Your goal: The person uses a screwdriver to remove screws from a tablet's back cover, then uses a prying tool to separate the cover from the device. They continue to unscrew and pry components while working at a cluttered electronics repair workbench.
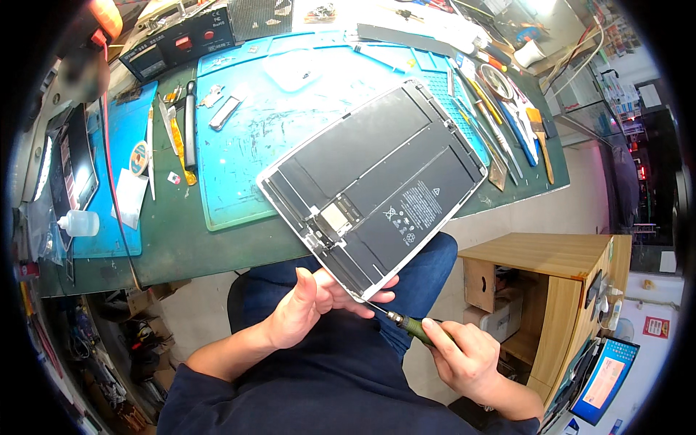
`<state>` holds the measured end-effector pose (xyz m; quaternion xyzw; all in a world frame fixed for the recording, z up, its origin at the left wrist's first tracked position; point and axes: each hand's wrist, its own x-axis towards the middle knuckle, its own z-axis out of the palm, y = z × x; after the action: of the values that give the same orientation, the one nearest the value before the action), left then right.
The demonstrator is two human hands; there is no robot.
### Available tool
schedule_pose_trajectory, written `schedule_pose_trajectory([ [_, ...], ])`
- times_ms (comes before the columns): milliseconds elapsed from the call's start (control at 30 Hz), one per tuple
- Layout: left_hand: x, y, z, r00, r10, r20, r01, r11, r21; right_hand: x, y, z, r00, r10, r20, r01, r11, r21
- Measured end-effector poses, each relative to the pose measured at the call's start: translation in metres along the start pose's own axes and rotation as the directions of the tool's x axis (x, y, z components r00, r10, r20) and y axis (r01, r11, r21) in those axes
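Note:
An opened tablet (377, 174) without its screen lies tilted across the bench edge, its dark batteries and a small exposed circuit board (337, 217) facing up. My left hand (312, 301) supports the tablet's near corner, fingers beneath it and thumb raised off it. In my right hand (464, 355) is a green-handled tool (415, 328) with a thin metal shaft, gripped between thumb and fingers. Its tip meets the frame at that near corner; the tip's shape is too small to make out.
Beneath the tablet's far part lies a blue work mat (239, 174). Tweezers, a brush (538, 134) and several hand tools lie to the right. A black power unit (181, 43) stands at the back left, a small bottle (78, 223) far left. A wooden cabinet (536, 254) stands right.

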<state>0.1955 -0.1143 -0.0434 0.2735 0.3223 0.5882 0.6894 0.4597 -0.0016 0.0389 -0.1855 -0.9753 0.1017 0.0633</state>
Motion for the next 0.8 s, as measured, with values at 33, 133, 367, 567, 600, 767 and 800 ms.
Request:
schedule_pose_trajectory([
  [33, 0.0, -0.001, -0.001, 1.0, 0.003, 0.001, -0.003, 1.0, -0.007, 0.001, -0.001, 0.0, 1.0, -0.002, 0.001, 0.002, 1.0, 0.0],
  [133, -0.001, -0.004, -0.002, 1.0, 0.009, 0.009, -0.009, 0.999, -0.039, 0.004, -0.002, 0.0, 1.0, -0.005, 0.005, 0.005, 1.0, 0.005],
  [367, -0.001, -0.006, -0.006, 0.999, 0.028, 0.036, -0.023, 0.99, -0.138, 0.003, -0.006, 0.002, 0.998, 0.054, -0.037, -0.051, 0.996, 0.079],
  [567, -0.016, -0.001, 0.003, 0.972, 0.046, -0.232, -0.036, 0.998, 0.047, 0.004, 0.003, -0.003, 0.984, 0.148, -0.1, -0.13, 0.978, 0.166],
  [600, -0.018, 0.0, 0.004, 0.962, 0.081, -0.261, -0.052, 0.992, 0.116, 0.003, 0.005, -0.002, 0.982, 0.157, -0.108, -0.137, 0.975, 0.173],
  [767, -0.01, -0.024, 0.009, 0.929, 0.196, -0.312, -0.205, 0.979, 0.004, -0.003, 0.012, -0.004, 0.963, 0.225, -0.146, -0.189, 0.955, 0.227],
  [800, -0.002, -0.026, 0.017, 0.921, 0.213, -0.327, -0.235, 0.972, -0.028, -0.003, 0.012, -0.003, 0.958, 0.243, -0.151, -0.202, 0.948, 0.245],
])
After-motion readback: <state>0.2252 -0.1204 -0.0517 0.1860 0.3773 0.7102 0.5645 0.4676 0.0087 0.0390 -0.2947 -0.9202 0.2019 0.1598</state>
